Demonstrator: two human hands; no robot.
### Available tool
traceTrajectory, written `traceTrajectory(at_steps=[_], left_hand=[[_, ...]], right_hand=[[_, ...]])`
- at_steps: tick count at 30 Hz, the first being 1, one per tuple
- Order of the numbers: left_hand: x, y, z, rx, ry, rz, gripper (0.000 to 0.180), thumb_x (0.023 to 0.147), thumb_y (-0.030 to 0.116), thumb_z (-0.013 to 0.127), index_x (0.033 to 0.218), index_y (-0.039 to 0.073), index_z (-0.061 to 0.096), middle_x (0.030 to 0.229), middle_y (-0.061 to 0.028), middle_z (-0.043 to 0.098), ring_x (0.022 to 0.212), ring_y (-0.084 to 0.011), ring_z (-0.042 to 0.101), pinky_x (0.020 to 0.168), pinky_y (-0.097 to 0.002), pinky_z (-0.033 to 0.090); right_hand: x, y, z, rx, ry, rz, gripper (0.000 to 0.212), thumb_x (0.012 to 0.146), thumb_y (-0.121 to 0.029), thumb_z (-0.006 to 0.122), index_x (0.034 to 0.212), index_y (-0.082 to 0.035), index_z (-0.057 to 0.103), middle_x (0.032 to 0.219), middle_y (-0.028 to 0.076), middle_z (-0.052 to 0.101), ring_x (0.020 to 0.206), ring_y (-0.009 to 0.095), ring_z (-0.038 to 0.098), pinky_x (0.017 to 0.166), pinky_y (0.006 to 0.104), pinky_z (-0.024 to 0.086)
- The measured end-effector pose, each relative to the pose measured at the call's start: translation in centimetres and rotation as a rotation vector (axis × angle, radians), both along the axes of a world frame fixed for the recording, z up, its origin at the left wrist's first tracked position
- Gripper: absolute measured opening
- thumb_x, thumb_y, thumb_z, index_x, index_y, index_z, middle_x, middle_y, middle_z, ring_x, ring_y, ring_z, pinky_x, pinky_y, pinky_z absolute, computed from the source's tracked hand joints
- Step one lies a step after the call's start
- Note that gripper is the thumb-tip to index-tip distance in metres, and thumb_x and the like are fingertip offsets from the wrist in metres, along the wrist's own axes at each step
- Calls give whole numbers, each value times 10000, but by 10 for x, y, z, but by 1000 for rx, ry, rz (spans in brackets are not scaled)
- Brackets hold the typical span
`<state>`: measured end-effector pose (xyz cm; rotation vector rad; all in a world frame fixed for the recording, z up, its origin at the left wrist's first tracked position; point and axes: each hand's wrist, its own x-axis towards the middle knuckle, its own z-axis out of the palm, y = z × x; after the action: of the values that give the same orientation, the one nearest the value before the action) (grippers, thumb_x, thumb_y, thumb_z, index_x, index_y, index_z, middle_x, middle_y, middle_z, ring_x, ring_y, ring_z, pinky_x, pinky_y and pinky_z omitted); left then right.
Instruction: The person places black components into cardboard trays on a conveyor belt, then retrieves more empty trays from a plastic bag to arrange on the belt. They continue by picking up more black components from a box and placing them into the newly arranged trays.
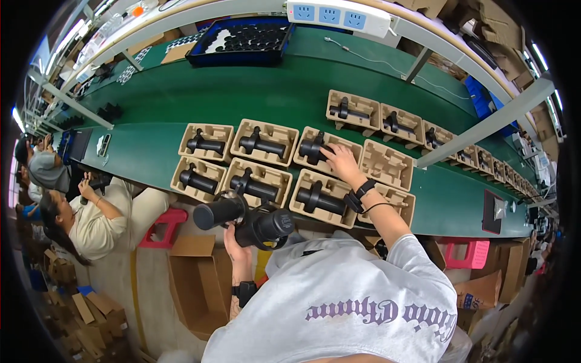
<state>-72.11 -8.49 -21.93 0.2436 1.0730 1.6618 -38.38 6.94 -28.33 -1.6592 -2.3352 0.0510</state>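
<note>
My left hand (238, 245) grips two black cylindrical devices (242, 219) near the front edge of the green conveyor belt (272, 91). My right hand (341, 162) reaches forward over the belt and presses a black device (313, 149) into a tan pulp tray (327, 152). Around it lie several more tan trays, most with a black device in them; the tray (387, 164) just right of my hand is empty. Another filled tray (324, 199) sits under my right forearm.
More filled trays (399, 124) run off to the right along the belt. A blue bin (242, 41) of black parts and a white power strip (339, 17) sit at the back. Open cardboard boxes (196, 284) and a pink stool (162, 227) stand on the floor. Seated people (91, 218) work at left.
</note>
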Motion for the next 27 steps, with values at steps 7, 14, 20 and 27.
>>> traceTrajectory(at_steps=[7, 14, 20, 27], left_hand=[[42, 41, -28, -107, -215, -467, 246, 865, 211, 519, 1033, 32, 539, 941, -105, 610, 863, -213, 601, 799, -336, 488], [102, 38, -21, -149, -491, -1085, 404, 871, 355, 484, 974, -28, 563, 793, -148, 622, 681, -227, 620, 623, -285, 515], [155, 28, 19, -236, -287, -1016, 227, 861, 186, 573, 927, -31, 563, 740, -104, 599, 725, -170, 607, 674, -254, 495], [170, 18, 14, 347, 71, -1096, 283, 912, 268, 461, 1026, 16, 522, 767, -95, 578, 653, -166, 572, 581, -242, 464]], right_hand=[[-11, -8, 60, -269, 861, -63, 466, 834, -202, 568, 1275, -90, 468, 1328, 115, 424, 1227, 266, 404, 972, 373, 359], [1, -47, 113, -630, 1305, 444, 845, 718, -209, 595, 1436, -154, 154, 1479, 64, 163, 1357, 250, 187, 1044, 431, 248], [47, -85, 153, -35, 566, 374, 877, 699, -163, 712, 1408, -106, 199, 1460, 173, 171, 1329, 349, 224, 1062, 432, 239], [58, -80, 156, -19, 604, 741, 760, 660, -151, 738, 1322, -271, 384, 1455, 159, 187, 1317, 397, 224, 1040, 478, 262]])
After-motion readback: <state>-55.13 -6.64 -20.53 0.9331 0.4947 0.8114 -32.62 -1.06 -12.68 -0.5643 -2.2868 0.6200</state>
